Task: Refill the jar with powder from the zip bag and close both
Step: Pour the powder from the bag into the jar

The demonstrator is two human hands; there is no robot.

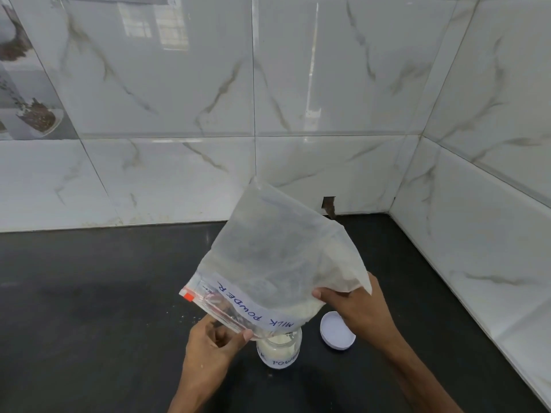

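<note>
zip bag point(277, 263) labelled milk powder tipped mouth-down, open corner right over jar point(279, 350) on black desk point(89, 293). left hand point(213, 347) pinches bag's zip edge; right hand point(354, 311) grips raised bottom corner. white lid point(337, 330) lies upturned just beside jar, right. marble-tile wall point(179, 99) behind.

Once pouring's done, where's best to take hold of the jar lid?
Probably by its rim, from above: the white lid lies open side up on the dark counter, right of the jar, so fingers can pinch across the raised edge.
</note>
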